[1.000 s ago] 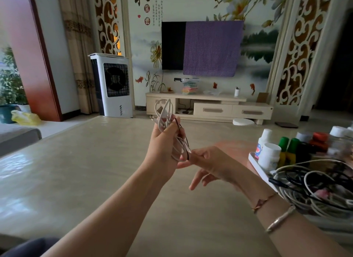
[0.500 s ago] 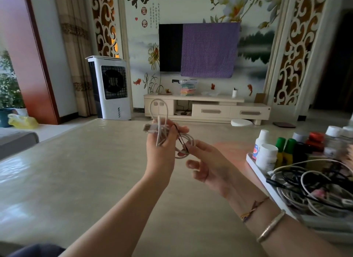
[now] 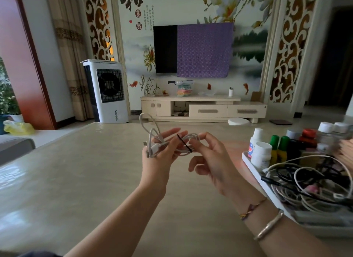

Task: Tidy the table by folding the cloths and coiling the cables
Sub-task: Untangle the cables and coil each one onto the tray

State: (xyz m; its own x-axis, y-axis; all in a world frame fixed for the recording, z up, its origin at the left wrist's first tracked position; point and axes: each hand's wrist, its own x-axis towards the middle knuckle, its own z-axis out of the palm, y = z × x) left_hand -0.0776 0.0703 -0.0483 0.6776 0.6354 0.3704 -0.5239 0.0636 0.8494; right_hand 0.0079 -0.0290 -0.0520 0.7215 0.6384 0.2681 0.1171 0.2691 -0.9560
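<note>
Two hands, one coiled cable, two bracelets, one tray

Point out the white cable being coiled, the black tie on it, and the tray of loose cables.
white cable (image 3: 155, 148): head view, on its plug end.
black tie (image 3: 184, 143): head view, mid-band.
tray (image 3: 254, 169): head view, bare left rim.

The hands have turned the white cable coil from upright to sideways.
</note>
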